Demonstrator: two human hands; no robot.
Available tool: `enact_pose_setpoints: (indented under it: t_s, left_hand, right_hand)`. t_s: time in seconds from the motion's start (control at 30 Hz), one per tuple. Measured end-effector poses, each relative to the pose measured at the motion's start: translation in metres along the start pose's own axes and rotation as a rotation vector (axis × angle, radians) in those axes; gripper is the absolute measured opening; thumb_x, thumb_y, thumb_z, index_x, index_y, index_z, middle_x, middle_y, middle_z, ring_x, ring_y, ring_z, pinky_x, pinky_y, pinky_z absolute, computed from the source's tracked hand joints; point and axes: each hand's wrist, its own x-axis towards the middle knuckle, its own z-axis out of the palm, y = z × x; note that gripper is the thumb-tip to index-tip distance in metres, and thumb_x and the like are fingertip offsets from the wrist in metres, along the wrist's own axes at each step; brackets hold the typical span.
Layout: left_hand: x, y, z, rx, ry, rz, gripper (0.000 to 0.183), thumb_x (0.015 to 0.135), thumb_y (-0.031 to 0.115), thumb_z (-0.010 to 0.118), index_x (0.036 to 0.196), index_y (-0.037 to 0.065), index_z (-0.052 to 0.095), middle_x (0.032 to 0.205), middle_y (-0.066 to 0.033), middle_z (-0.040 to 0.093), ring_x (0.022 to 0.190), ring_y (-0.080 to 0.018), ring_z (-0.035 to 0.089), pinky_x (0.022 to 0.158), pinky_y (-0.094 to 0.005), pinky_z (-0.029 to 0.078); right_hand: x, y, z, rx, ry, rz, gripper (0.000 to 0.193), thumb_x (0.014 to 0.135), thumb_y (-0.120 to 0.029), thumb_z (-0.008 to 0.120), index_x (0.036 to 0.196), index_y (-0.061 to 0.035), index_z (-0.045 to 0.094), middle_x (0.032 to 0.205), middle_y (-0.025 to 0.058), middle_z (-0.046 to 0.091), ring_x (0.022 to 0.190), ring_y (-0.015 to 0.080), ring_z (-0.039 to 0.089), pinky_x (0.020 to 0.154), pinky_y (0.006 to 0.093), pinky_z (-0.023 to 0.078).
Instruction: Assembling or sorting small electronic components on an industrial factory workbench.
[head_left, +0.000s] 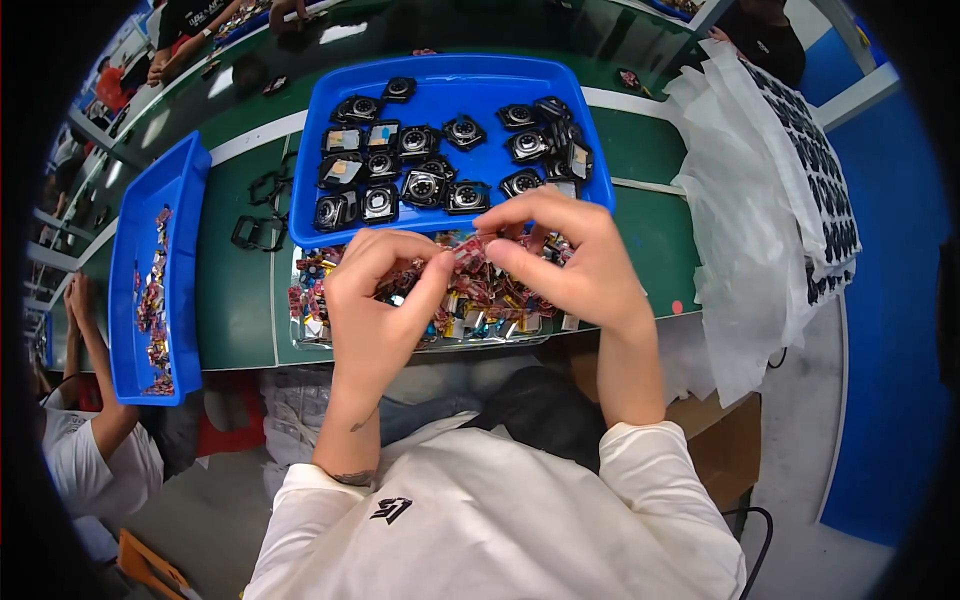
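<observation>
My left hand (385, 285) and my right hand (570, 262) meet over a clear tray (300, 338) heaped with small red, yellow and silver electronic parts (490, 295). Thumb and forefinger of each hand are pinched together around a small reddish circuit piece (464, 250), whose details are too small to make out. Just beyond my fingers lies a blue tray (450, 78) with several black watch-like housings (417, 142). Some of these show round dark centres, others a pale square face.
On the left a narrow blue tray (186, 270) holds more small parts. Black frames (262, 232) lie on the green table (235, 310). At right, white sheeting (730, 200) lies beside a stack of patterned black-and-white trays (815, 190). Other people work along the far and left sides.
</observation>
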Motion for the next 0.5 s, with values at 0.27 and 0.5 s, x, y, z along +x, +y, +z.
enact_pose_setpoints:
  t_s: [0.27, 0.5]
  left_hand:
    - [-0.017, 0.017, -0.009, -0.454, -0.010, -0.267, 0.010, 0.075, 0.000, 0.071, 0.083, -0.001, 0.064, 0.081, -0.0031, 0.062, 0.069, -0.0066, 0.056, 0.062, -0.0184, 0.043]
    - [-0.022, 0.011, -0.013, 0.087, 0.088, 0.307, 0.015, 0.062, -0.001, 0.077, 0.072, 0.003, 0.065, 0.077, -0.0070, 0.065, 0.071, -0.0178, 0.058, 0.064, -0.0267, 0.040]
  right_hand:
    - [-0.018, -0.009, 0.031, 0.601, 0.127, 0.186, 0.012, 0.078, -0.002, 0.068, 0.088, 0.0020, 0.063, 0.086, 0.0046, 0.064, 0.075, 0.0081, 0.060, 0.063, 0.0198, 0.048]
    - [-0.023, -0.015, 0.037, 0.536, 0.086, 0.049, 0.020, 0.074, -0.001, 0.071, 0.093, 0.0010, 0.065, 0.090, 0.0064, 0.063, 0.074, 0.0091, 0.059, 0.066, 0.0212, 0.050]
